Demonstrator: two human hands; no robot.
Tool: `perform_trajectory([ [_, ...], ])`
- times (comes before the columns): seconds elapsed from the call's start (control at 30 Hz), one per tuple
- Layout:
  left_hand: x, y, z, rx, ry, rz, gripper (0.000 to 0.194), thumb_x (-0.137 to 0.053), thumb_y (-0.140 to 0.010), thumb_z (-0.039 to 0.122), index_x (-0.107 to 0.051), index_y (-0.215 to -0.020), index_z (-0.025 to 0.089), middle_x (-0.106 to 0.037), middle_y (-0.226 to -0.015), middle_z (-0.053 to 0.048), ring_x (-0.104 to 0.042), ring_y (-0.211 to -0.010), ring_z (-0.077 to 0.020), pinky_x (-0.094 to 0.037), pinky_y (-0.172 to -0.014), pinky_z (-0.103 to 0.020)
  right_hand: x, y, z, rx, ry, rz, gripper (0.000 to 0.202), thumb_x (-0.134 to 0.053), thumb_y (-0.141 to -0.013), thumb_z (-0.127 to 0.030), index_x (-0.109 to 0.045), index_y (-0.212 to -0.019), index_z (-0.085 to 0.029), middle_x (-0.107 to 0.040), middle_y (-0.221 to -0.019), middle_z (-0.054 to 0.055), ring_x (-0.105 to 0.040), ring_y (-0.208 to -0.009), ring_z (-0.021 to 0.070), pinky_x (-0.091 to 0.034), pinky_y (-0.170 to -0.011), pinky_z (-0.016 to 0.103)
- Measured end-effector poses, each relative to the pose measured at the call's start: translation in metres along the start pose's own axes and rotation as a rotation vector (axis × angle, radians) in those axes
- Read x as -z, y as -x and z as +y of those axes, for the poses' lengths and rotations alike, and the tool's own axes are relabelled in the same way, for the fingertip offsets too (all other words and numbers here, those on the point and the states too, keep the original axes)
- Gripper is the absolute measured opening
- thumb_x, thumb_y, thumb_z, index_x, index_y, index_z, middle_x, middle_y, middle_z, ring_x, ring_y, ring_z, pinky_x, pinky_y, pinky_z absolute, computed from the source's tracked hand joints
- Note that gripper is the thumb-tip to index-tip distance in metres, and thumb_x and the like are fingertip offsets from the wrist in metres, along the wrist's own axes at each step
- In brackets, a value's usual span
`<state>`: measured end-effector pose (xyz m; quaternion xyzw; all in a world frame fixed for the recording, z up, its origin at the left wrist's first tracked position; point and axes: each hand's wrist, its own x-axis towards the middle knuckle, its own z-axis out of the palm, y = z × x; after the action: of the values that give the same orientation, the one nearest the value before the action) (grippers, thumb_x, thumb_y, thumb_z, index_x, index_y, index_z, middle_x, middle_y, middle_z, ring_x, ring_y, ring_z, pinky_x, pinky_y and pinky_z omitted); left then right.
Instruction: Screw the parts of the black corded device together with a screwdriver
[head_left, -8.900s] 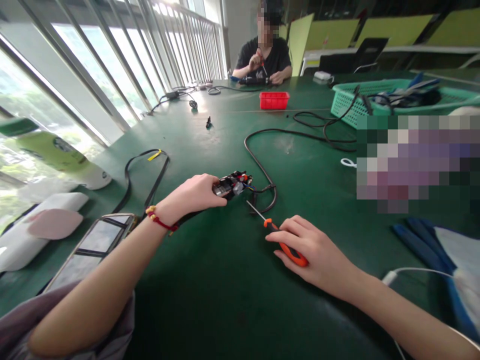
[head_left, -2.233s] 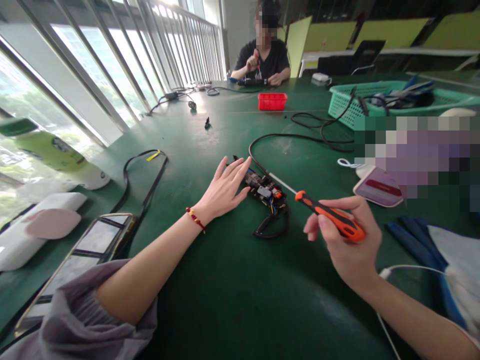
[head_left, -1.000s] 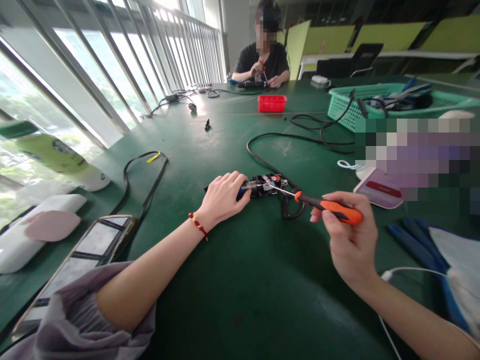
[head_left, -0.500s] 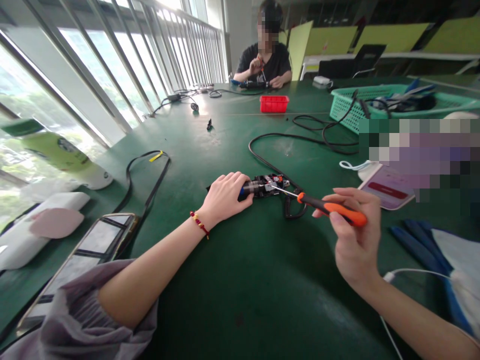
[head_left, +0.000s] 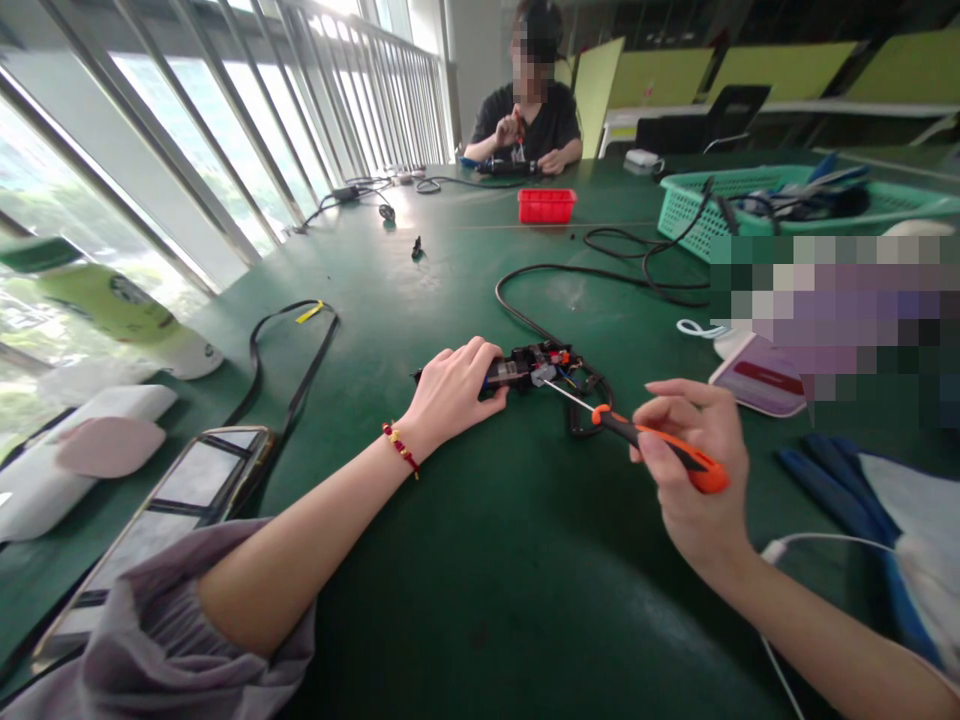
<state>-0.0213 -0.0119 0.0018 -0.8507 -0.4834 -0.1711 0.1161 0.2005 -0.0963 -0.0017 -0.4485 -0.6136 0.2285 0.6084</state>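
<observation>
My left hand [head_left: 459,388] is wrapped over the body of a dark corded power tool [head_left: 517,371] that lies on the green table. The tool's right end is uncovered, with wires, a red part and a grey metal part showing. In my right hand [head_left: 694,450] is a screwdriver [head_left: 660,444] with an orange and black handle. Its thin shaft points left, and the tip meets the grey part of the tool or sits right beside it; I cannot tell which. A black cord [head_left: 525,312] leaves the tool's right side.
A person [head_left: 527,115] across the table holds a similar tool. A red bin [head_left: 547,206] and a green basket [head_left: 694,215] stand at the back. Left lie a phone [head_left: 195,490], strap and bottle [head_left: 112,305]. Blue gloves [head_left: 840,490] and a white cable lie right. A small black piece [head_left: 417,248] lies mid-table.
My right hand and the screwdriver handle have moved slightly down and left, so the shaft slants more steeply. The tool's uncovered end appears slightly turned. My left hand stays in place.
</observation>
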Motion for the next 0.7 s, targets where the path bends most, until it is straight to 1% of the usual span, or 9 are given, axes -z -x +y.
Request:
perform_trajectory([
  [0.07, 0.0002, -0.0002, -0.0001, -0.006, -0.003, 0.001, 0.028, -0.050, -0.080, 0.032, -0.050, -0.104, 0.018, -0.060, -0.099, -0.005, -0.059, -0.081, -0.0189, -0.042, -0.072, -0.030, 0.0000, 0.0017, -0.0016, -0.057, 0.026, -0.041, 0.011, -0.056, -0.081, -0.022, -0.054, -0.093, -0.022, -0.043, -0.052, -0.008, -0.041, -0.039, 0.0078, -0.034, -0.037, 0.022],
  [0.13, -0.0001, -0.0004, -0.0003, -0.006, -0.005, -0.001, 0.028, -0.049, -0.080, 0.032, -0.050, -0.105, 0.018, -0.060, -0.099, -0.005, -0.059, -0.081, -0.0189, -0.042, -0.072, -0.031, -0.0003, 0.0026, -0.0017, -0.046, 0.052, -0.001, 0.011, -0.059, -0.080, -0.022, -0.055, -0.091, -0.022, -0.048, -0.057, -0.007, -0.044, -0.040, 0.0078, -0.038, -0.039, 0.023],
  [0.27, -0.0009, -0.0005, -0.0008, -0.003, -0.007, 0.000, 0.029, -0.049, -0.081, 0.032, -0.050, -0.106, 0.018, -0.060, -0.100, -0.004, -0.059, -0.080, -0.0185, -0.042, -0.072, -0.030, -0.0015, 0.0005, -0.0016, 0.093, 0.032, 0.106, 0.036, -0.066, -0.070, -0.015, -0.050, -0.102, -0.024, -0.057, -0.086, 0.001, -0.061, -0.070, 0.0150, -0.052, -0.067, 0.033],
  [0.33, -0.0010, -0.0004, -0.0010, -0.007, -0.008, 0.004, 0.029, -0.050, -0.080, 0.032, -0.050, -0.106, 0.018, -0.059, -0.099, -0.004, -0.059, -0.080, -0.0184, -0.042, -0.071, -0.030, -0.0014, -0.0003, -0.0033, 0.072, 0.028, 0.058, 0.037, -0.063, -0.072, -0.016, -0.049, -0.104, -0.024, -0.056, -0.078, -0.001, -0.059, -0.065, 0.0142, -0.052, -0.060, 0.030],
  [0.4, -0.0011, -0.0002, -0.0012, -0.012, -0.003, 0.008, 0.028, -0.050, -0.081, 0.032, -0.050, -0.105, 0.018, -0.059, -0.099, -0.004, -0.059, -0.080, -0.0184, -0.042, -0.071, -0.030, -0.0010, 0.0003, -0.0055, -0.005, 0.042, -0.011, 0.026, -0.060, -0.077, -0.020, -0.050, -0.100, -0.024, -0.051, -0.064, -0.005, -0.051, -0.049, 0.0109, -0.043, -0.042, 0.024],
  [0.47, -0.0014, 0.0000, -0.0015, -0.015, 0.003, 0.009, 0.028, -0.050, -0.081, 0.032, -0.050, -0.106, 0.018, -0.059, -0.100, -0.005, -0.059, -0.081, -0.0183, -0.042, -0.072, -0.030, -0.0008, 0.0015, -0.0062, -0.042, 0.068, -0.030, 0.016, -0.059, -0.079, -0.022, -0.052, -0.094, -0.023, -0.048, -0.059, -0.006, -0.045, -0.040, 0.0081, -0.036, -0.036, 0.022],
  [0.53, -0.0020, 0.0002, -0.0016, -0.015, 0.005, 0.007, 0.029, -0.049, -0.081, 0.032, -0.050, -0.106, 0.018, -0.059, -0.100, -0.005, -0.059, -0.081, -0.0184, -0.042, -0.073, -0.030, -0.0012, 0.0021, -0.0047, 0.006, 0.069, 0.030, 0.021, -0.062, -0.077, -0.020, -0.053, -0.095, -0.023, -0.053, -0.066, -0.005, -0.052, -0.046, 0.0097, -0.044, -0.044, 0.025],
  [0.63, -0.0026, 0.0003, -0.0018, -0.013, 0.002, 0.001, 0.029, -0.049, -0.081, 0.032, -0.050, -0.107, 0.019, -0.059, -0.101, -0.005, -0.059, -0.082, -0.0187, -0.042, -0.074, -0.030, -0.0018, 0.0013, -0.0013, 0.095, 0.034, 0.109, 0.041, -0.067, -0.069, -0.014, -0.049, -0.104, -0.025, -0.057, -0.089, 0.001, -0.061, -0.074, 0.0164, -0.052, -0.069, 0.036],
  [0.7, -0.0028, 0.0004, -0.0019, -0.011, 0.000, -0.001, 0.029, -0.049, -0.081, 0.032, -0.050, -0.107, 0.019, -0.059, -0.101, -0.005, -0.060, -0.082, -0.0188, -0.042, -0.074, -0.030, -0.0016, 0.0009, -0.0008, 0.074, 0.028, 0.077, 0.043, -0.066, -0.070, -0.015, -0.048, -0.107, -0.025, -0.057, -0.085, 0.000, -0.060, -0.071, 0.0160, -0.052, -0.063, 0.033],
])
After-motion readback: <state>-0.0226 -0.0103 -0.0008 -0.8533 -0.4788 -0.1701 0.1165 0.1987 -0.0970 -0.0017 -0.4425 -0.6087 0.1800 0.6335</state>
